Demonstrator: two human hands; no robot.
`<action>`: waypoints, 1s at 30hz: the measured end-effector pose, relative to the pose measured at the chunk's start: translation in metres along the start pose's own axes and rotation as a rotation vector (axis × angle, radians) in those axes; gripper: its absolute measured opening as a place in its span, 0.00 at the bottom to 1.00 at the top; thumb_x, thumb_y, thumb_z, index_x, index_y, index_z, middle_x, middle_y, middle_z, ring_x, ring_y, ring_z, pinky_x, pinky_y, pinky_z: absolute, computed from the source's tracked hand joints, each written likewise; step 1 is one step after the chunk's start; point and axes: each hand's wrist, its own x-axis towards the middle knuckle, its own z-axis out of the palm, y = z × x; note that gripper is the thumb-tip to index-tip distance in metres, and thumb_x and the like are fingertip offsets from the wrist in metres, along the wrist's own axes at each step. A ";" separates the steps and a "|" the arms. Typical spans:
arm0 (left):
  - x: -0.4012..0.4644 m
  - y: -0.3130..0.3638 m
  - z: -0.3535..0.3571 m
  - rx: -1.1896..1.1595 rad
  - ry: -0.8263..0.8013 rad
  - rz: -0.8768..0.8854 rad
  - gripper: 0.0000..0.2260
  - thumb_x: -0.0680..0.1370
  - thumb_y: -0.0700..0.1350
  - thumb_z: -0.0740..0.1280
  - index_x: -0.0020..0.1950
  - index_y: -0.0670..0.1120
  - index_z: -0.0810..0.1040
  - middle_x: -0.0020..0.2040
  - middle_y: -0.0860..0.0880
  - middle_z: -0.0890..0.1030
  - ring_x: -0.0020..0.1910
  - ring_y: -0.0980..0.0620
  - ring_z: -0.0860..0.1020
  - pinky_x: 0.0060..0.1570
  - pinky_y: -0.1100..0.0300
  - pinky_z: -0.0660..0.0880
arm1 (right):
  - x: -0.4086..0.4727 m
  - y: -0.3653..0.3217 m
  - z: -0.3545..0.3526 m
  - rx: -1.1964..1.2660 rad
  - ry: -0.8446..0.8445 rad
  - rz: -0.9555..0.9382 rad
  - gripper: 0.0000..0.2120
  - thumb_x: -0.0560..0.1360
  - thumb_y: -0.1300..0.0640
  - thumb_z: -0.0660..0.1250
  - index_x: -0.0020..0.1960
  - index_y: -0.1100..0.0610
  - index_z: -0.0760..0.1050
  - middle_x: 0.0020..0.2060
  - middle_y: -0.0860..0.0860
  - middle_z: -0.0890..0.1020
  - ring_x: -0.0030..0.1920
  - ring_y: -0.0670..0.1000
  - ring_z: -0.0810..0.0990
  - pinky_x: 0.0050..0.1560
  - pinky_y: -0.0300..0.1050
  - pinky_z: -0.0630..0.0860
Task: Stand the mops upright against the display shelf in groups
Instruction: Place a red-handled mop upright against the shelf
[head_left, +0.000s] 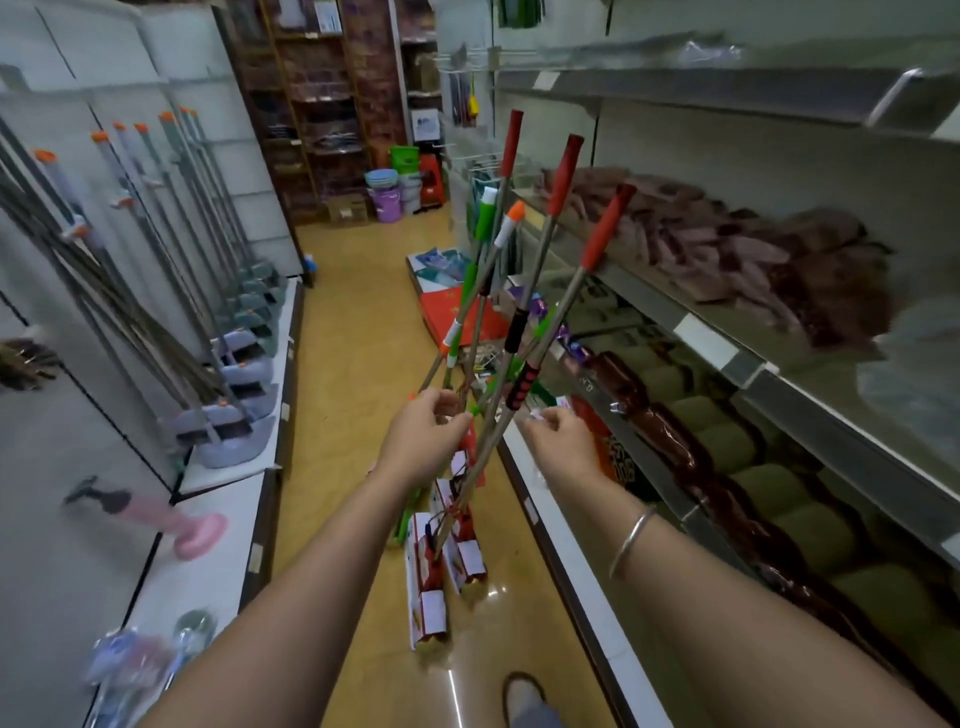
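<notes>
Mops (483, 415) stand bunched in the aisle, their long axes running from packaged heads (441, 561) on the yellow floor (353, 322) up and away from the camera, the handles fanning out toward the display shelf (727, 358) on the right. Three handles end in red grips (566, 171), one in a green sleeve with a white tip, one in an orange cap. The left hand (423, 434) has its fingers curled round the handles where they cross; how many poles it actually holds is hard to make out. The right hand (558, 436) is just beside the bundle, fingers bent and close together near a pole with a black and red grip, but I cannot tell whether they clamp anything. A bangle (631, 540) circles the right forearm. Across the aisle, other mops with orange caps (156, 249) lean against a white wall panel. The lower left corner is blurred.
</notes>
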 end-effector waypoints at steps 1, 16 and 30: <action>0.023 -0.003 0.005 0.018 -0.009 0.002 0.13 0.76 0.48 0.65 0.59 0.46 0.75 0.51 0.51 0.77 0.49 0.52 0.77 0.45 0.57 0.75 | 0.023 0.001 0.003 -0.007 0.007 0.003 0.18 0.75 0.50 0.61 0.62 0.58 0.71 0.37 0.48 0.76 0.34 0.48 0.75 0.31 0.42 0.69; 0.290 -0.025 0.115 0.247 -0.322 -0.004 0.16 0.75 0.50 0.65 0.60 0.44 0.73 0.55 0.45 0.79 0.52 0.47 0.77 0.50 0.54 0.75 | 0.283 -0.010 -0.007 -0.236 0.127 0.050 0.15 0.75 0.56 0.63 0.57 0.64 0.71 0.52 0.61 0.79 0.53 0.61 0.76 0.45 0.45 0.69; 0.356 -0.023 0.187 0.307 -0.601 0.114 0.27 0.72 0.47 0.70 0.68 0.43 0.67 0.64 0.43 0.74 0.60 0.44 0.75 0.55 0.55 0.72 | 0.347 -0.015 0.000 -0.298 0.222 0.107 0.14 0.76 0.54 0.63 0.55 0.64 0.69 0.55 0.63 0.76 0.56 0.62 0.75 0.50 0.46 0.70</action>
